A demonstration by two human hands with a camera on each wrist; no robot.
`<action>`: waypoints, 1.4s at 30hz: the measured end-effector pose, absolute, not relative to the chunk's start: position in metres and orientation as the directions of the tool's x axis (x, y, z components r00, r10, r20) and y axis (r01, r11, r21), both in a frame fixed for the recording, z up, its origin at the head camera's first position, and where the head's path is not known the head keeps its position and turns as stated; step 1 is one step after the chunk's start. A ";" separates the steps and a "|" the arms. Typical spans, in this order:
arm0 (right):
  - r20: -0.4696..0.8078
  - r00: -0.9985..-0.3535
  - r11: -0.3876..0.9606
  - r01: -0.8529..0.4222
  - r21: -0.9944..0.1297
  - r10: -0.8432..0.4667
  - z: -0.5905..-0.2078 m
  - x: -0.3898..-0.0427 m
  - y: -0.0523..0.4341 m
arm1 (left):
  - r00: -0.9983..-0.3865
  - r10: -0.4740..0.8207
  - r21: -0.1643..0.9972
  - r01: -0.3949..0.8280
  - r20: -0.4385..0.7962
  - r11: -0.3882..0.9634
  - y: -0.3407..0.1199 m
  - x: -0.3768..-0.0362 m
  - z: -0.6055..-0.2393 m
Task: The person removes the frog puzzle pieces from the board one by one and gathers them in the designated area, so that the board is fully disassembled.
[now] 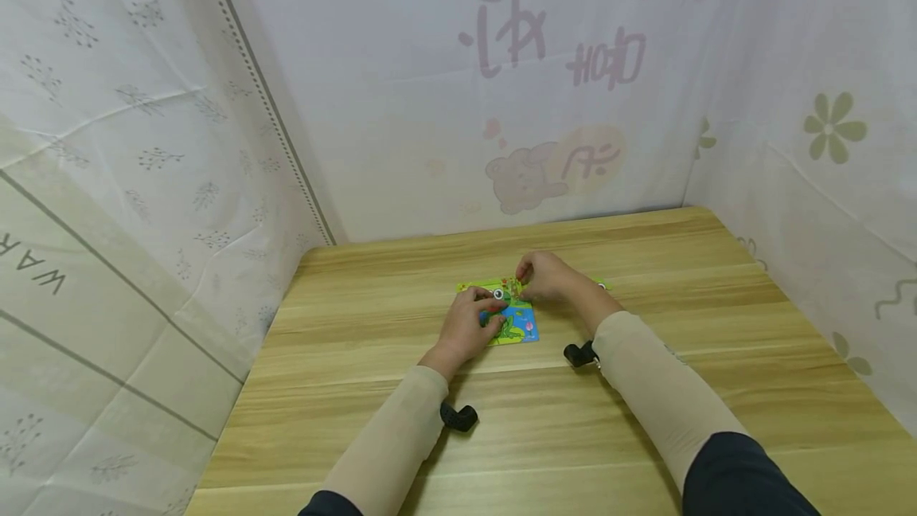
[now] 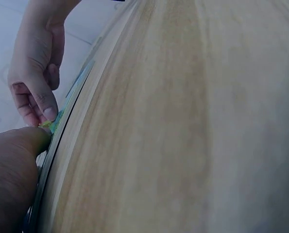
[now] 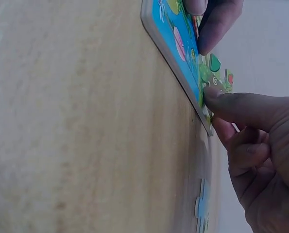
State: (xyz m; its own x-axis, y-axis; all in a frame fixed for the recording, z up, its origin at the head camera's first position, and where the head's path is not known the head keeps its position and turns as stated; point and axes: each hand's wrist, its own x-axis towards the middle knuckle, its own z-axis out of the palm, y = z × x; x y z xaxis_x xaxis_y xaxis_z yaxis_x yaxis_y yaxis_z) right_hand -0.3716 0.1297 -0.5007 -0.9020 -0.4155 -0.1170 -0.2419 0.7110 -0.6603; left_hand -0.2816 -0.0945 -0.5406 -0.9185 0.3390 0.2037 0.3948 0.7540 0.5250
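Note:
A jigsaw puzzle [image 1: 528, 326] with a green frog on blue lies flat on the wooden table, its thick edge showing in the right wrist view. My left hand [image 1: 467, 326] rests on the puzzle's left part, thumb and fingers spread apart over the picture. At the upper right corner, my right hand [image 1: 550, 277] pinches a small green and brown puzzle piece [image 3: 216, 77] between thumb and fingers. That piece sits tilted at the puzzle's edge, partly covered by the thumb. In the left wrist view, the right hand [image 2: 37, 73] reaches down close to the left thumb [image 2: 35, 141].
Another puzzle piece [image 1: 604, 286] lies on the table [image 1: 344, 325] behind the right wrist; a light blue piece [image 3: 201, 206] shows low in the right wrist view. Patterned cloth [image 1: 401, 102] hangs behind the table and at both sides. Black wrist mounts [image 1: 458, 418] stick out under the sleeves.

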 end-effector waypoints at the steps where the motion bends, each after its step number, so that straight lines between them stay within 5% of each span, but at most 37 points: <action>1: -0.113 -0.902 0.705 -0.242 -0.667 -0.416 -0.502 -0.372 0.130 | -0.919 0.337 0.526 0.393 0.204 0.754 -0.095 -0.282 -0.541; 9: -0.105 -0.893 0.641 -0.228 -0.733 -0.437 -0.506 -0.373 0.131 | -0.917 0.336 0.530 0.399 0.216 0.748 -0.095 -0.283 -0.543; 42: -0.189 -0.853 0.715 -0.266 -0.646 -0.487 -0.500 -0.366 0.135 | -0.913 0.336 0.529 0.408 0.231 0.744 -0.096 -0.283 -0.547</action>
State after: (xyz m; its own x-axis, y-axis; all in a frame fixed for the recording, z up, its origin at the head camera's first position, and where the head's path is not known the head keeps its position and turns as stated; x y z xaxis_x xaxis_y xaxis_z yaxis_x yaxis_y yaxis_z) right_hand -0.3657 0.1352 -0.5003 -0.8527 -0.4872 -0.1886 -0.2656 0.7152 -0.6465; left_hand -0.2828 -0.0957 -0.5466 -0.9129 0.3363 0.2312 0.4080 0.7438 0.5294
